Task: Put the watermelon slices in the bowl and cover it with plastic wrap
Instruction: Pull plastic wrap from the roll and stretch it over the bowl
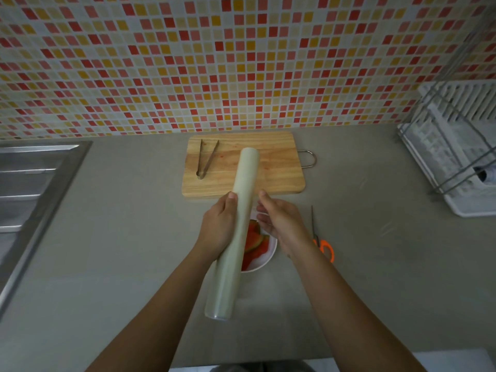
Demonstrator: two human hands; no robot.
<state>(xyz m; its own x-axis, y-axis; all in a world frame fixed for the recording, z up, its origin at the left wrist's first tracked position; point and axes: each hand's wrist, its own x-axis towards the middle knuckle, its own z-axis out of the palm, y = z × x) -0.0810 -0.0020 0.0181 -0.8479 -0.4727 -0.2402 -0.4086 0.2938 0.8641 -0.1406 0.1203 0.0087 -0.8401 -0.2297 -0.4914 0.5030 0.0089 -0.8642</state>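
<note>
The surface (120,237) is a plain grey counter that runs back to a wall (241,63) of small red, orange, yellow and white mosaic tiles. A steel sink (29,181) is set in at the left edge, and a white dish rack (456,157) with wire bars stands at the right edge, cut off by the frame.

At the far edge, against the wall, lies a wooden cutting board (279,173) with reddish smears. Metal tongs (205,159) rest on its left part.

My left grip (218,226) is wrapped round the plastic wrap roll (233,264) and holds it above the surface. It is tilted, with its far end over the board and its near end towards me.

My right grip (281,224) is just beside the roll with its fingers curled. I cannot tell whether they pinch the film's edge or hold nothing.

The white bowl (264,261) sits near the middle of the surface, below the roll and both hands. Only its right part shows. The watermelon slices (255,247) lie inside it, mostly hidden, so I cannot count them.

Scissors (323,245) with orange handles lie just right of the bowl, partly behind my right wrist.
</note>
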